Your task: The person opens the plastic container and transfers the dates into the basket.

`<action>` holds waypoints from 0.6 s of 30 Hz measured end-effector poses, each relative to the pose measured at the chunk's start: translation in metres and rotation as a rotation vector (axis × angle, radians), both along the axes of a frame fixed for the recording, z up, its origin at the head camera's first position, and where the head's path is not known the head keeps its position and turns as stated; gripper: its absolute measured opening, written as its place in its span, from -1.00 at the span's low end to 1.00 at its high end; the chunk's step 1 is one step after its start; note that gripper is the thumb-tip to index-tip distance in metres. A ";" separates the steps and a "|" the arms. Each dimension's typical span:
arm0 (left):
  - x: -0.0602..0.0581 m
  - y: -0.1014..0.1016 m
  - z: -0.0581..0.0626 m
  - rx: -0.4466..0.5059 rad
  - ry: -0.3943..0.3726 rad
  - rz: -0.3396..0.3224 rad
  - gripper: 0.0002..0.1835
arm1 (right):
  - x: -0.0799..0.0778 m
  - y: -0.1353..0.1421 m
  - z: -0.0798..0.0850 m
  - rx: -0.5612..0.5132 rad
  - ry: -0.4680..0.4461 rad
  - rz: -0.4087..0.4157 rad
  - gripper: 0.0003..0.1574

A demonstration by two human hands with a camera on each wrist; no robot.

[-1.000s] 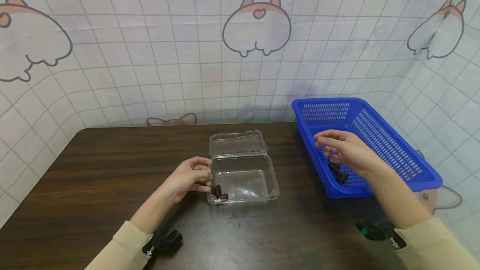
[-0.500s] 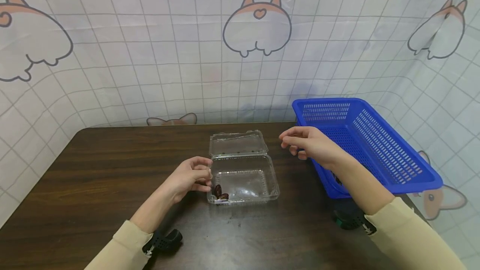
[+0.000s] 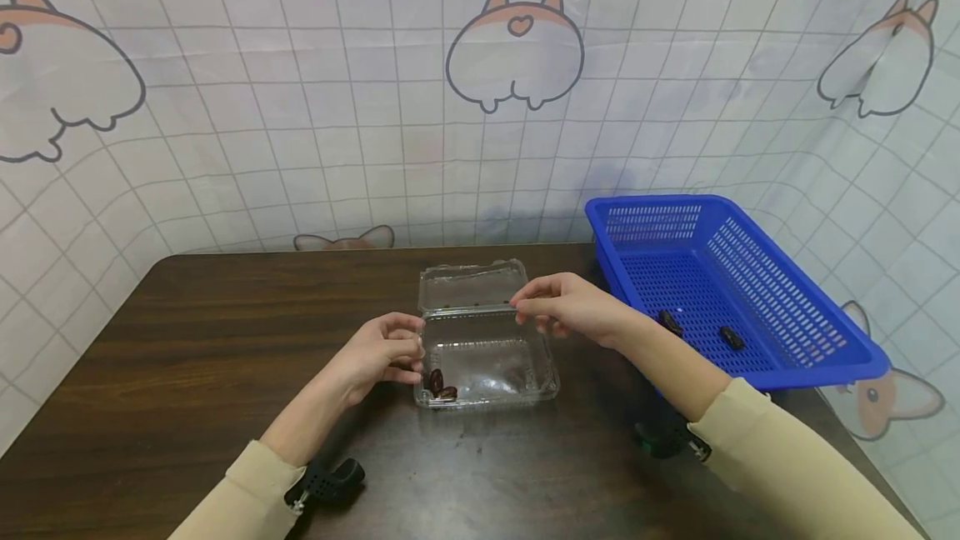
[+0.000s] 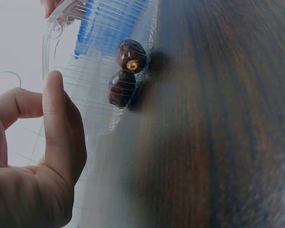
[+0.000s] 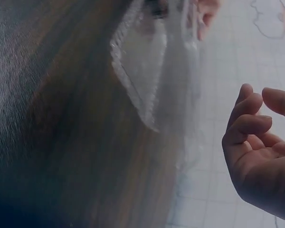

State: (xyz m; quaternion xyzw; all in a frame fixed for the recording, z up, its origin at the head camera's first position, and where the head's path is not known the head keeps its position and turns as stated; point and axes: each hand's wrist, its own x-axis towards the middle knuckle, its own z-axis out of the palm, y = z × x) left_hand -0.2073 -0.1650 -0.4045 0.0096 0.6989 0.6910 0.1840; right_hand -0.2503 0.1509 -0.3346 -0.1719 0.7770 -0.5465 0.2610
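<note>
A clear plastic clamshell box [image 3: 487,365] stands on the table with its lid [image 3: 474,287] laid back. Two brown, glossy dates [image 3: 442,387] lie in its near left corner; through the wall in the left wrist view, one date [image 4: 131,55] shows its stem end. My left hand [image 3: 380,358] rests its fingertips against the box's left side. Over the right edge, near the hinge, hovers my right hand [image 3: 573,307], fingers loosely bent. In the right wrist view a small gap separates thumb and index of that hand [image 5: 261,147], and I see nothing between them.
A blue plastic basket [image 3: 780,286] stands at the right, partly behind my right forearm. Inside it a date [image 3: 670,322] and another dark date [image 3: 731,338] are visible. A patterned cloth [image 3: 375,107] hangs behind the dark wooden table [image 3: 225,340].
My right hand has moved left, from over the blue basket to the right edge of the clear box. My left hand, the box and its dates have stayed in place.
</note>
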 end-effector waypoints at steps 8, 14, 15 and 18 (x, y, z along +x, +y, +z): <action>-0.001 0.000 0.001 0.002 0.001 0.001 -0.46 | 0.002 -0.028 -0.015 0.072 0.002 0.075 -0.62; -0.001 0.000 0.001 0.005 -0.011 0.007 -0.46 | 0.004 -0.049 -0.029 0.092 -0.004 0.139 -0.60; -0.001 0.000 0.002 0.007 -0.013 0.008 -0.46 | 0.004 -0.051 -0.031 0.093 -0.007 0.149 -0.60; 0.000 0.001 0.002 0.009 -0.018 0.011 -0.47 | 0.005 -0.059 -0.036 0.103 -0.007 0.173 -0.61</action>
